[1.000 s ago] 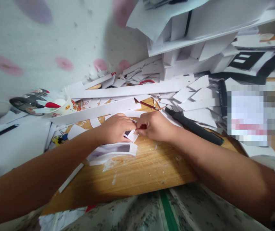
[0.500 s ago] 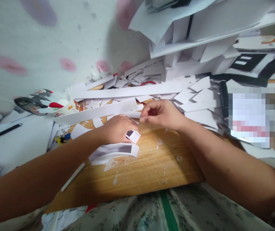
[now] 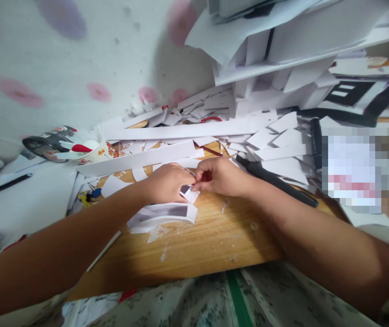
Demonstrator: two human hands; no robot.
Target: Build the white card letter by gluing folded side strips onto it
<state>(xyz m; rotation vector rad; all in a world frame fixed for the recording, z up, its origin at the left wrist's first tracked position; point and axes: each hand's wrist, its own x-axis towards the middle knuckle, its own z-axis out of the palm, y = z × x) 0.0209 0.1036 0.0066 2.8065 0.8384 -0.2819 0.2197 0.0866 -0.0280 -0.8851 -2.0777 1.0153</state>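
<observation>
My left hand (image 3: 166,182) is closed on a small white card piece (image 3: 190,194) with a dark square opening, held just above the wooden table (image 3: 197,245). My right hand (image 3: 219,176) meets it from the right, thumb and fingers pinched at the piece's upper edge. Just below both hands lies a curved white card strip with a dark window (image 3: 162,214), flat on the wood.
Long white card strips (image 3: 136,159) and several offcuts pile up behind the hands. A black tool (image 3: 276,180) lies to the right, a stacked white card model (image 3: 283,63) at the back right, a printed paper cup (image 3: 92,152) at the left, a wall behind.
My right hand lifted up and away from the small piece half a second ago, then came back down to pinch it again. The left hand stayed put.
</observation>
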